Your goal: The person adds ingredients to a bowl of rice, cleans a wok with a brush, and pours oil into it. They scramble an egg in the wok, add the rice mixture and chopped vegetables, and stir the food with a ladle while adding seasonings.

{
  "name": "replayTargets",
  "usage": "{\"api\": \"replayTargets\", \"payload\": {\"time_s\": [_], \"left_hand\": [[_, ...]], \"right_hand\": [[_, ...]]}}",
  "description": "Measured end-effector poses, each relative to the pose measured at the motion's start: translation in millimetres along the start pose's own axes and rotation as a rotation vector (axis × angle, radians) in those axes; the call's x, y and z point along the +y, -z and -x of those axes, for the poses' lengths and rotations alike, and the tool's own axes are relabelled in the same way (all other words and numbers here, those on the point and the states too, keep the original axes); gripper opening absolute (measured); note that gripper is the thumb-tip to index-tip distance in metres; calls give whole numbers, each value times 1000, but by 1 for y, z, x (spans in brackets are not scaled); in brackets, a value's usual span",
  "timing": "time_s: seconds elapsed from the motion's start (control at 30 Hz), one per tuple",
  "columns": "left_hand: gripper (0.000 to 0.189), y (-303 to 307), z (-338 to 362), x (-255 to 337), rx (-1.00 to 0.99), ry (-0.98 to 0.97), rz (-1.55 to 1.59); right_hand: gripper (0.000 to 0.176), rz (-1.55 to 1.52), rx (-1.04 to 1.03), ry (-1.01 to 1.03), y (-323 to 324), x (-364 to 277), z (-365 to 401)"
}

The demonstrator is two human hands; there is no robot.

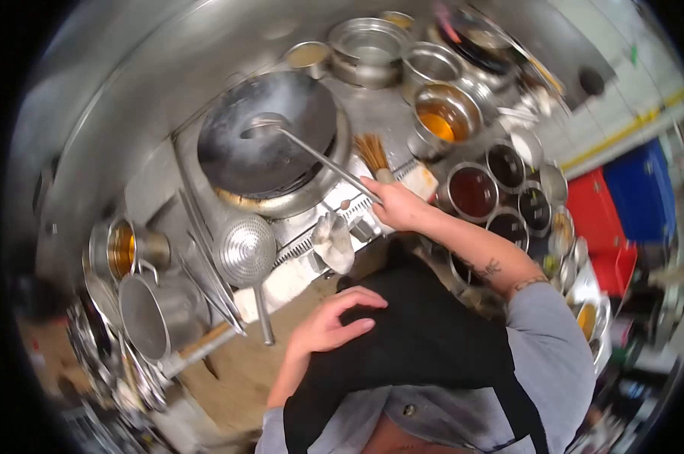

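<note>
My right hand (393, 204) is wrapped around the handle of a long metal ladle (323, 159). The ladle's bowl end hangs over a large black wok (236, 155), where pale steam or smoke rises. What lies in the wok is hard to make out. My left hand (340, 321) rests near the front of my black apron, fingers apart, holding nothing. Between that hand and the wok, a crumpled whitish cloth (332, 244) hangs at the stove's front edge. A round perforated strainer (246, 250) lies left of the cloth, its handle pointing toward me.
A bamboo brush (372, 155) stands right of the wok. Behind it are steel pots, one pot (446, 121) with orange liquid. Several containers of dark sauce (473, 191) stand at my right. A large grey pot (147, 314) lies tilted at the left, beside long metal utensils.
</note>
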State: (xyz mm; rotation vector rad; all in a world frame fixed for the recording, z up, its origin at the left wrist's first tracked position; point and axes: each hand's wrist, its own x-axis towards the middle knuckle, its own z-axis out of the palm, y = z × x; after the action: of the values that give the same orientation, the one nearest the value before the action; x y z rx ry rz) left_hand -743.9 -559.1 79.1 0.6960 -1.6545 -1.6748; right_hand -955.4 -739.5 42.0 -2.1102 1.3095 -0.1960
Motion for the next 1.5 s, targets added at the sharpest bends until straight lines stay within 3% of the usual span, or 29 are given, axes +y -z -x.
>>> {"api": "replayTargets", "payload": {"time_s": [0.03,0.1,0.17,0.2,0.23,0.3,0.37,0.4,0.47,0.53,0.57,0.63,0.67,0.7,0.77,0.9,0.97,1.0,1.13,1.23,1.3,1.37,1.43,1.5], "left_hand": [[27,0,1,5,-72,19,-59],[26,5,8,7,-214,20,-133],[26,5,18,2,-350,-2,-139],[24,3,21,4,-399,3,-125],[24,-1,24,4,-468,8,-127],[24,-13,19,5,-634,18,-125],[27,-24,16,8,-692,68,-178],[28,-31,18,8,-707,81,-198],[31,-43,20,-13,-753,147,-196],[29,-59,23,-32,-759,263,-143],[28,-68,20,-40,-755,314,-159],[24,-86,5,-70,-878,428,-206],[20,-91,2,-97,-878,581,-281],[24,-115,2,-113,-905,533,-272],[28,-141,-15,-157,-1268,232,-595],[32,-254,4,-150,-1530,313,-342],[33,-307,25,-162,-1748,271,-252],[23,-337,42,-137,-1767,284,-247],[28,-407,94,-169,-2137,501,-297],[33,-449,156,-170,-2254,667,-339],[37,-474,213,-160,-2301,779,-368],[42,-495,293,-185,-2286,846,-396],[40,-513,335,-155,-2184,823,-474],[35,-516,377,-181,-2092,727,-382]], "right_hand": [[60,-43,38,8,-11,-1,5],[53,-354,376,416,-55,11,8],[37,-1301,-267,-123,-22,-32,41],[25,-1502,-277,-186,-27,-35,42],[30,-1327,-190,-204,-29,-37,39],[38,-766,189,-74,-49,-51,45],[39,-1445,-43,-174,-67,-26,53],[38,-1679,-121,-71,-73,-19,78],[34,-1506,86,-18,-73,-40,160],[42,-1782,94,137,-80,-59,230],[40,-1783,120,72,-77,-66,261],[38,-1836,310,34,-70,-84,302],[38,-1886,379,120,-80,-85,318],[39,-1921,441,223,-88,-86,346],[40,-1826,645,100,-109,-98,397],[43,-1813,905,-127,-178,-141,511],[44,-1853,1058,-145,-223,-170,551],[44,-1861,1141,-179,-239,-186,565],[43,-1908,1428,-245,-286,-230,594],[42,-1966,1552,-171,-304,-249,605],[42,-1979,1609,-135,-309,-262,608],[42,-1958,1620,-145,-305,-278,614],[43,-1992,1611,-98,-304,-283,614],[46,-1971,1609,-25,-306,-286,616]]}}
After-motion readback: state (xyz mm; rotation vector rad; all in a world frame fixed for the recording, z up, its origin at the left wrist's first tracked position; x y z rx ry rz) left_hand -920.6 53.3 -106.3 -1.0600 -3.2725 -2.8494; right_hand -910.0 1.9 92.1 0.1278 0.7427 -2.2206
